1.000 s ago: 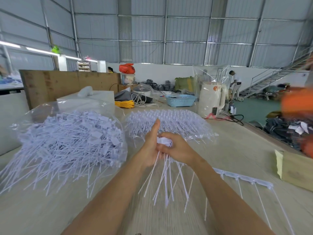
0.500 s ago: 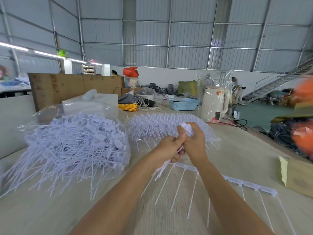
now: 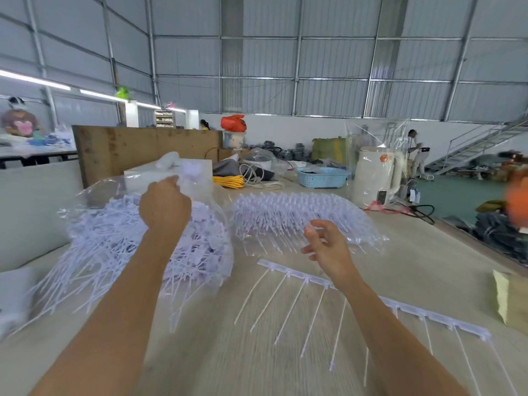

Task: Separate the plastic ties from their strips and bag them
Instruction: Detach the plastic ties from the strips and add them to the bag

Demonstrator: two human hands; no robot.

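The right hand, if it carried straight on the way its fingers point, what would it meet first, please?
Probably the stack of unseparated tie strips just beyond the right hand; its relaxed fingers point up-left toward it, though depth is unclear.

Two hands (image 3: 164, 205), two bags (image 3: 94, 201)

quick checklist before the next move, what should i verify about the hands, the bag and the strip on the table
1. Left hand holds a bunch of ties over the bag: ok, fingers curled round it, though the bunch is blurred.
2. Bag of loose ties open to take them: cannot tell, the mouth is not clearly shown.
3. Right hand free for the next strip: ok, fingers relaxed, holding nothing.
4. Strip within reach: ok, it lies flat on the table just below the right hand, with ties attached.
5. Stack of unprocessed strips out of the way: ok, behind the strip, apart from both hands.
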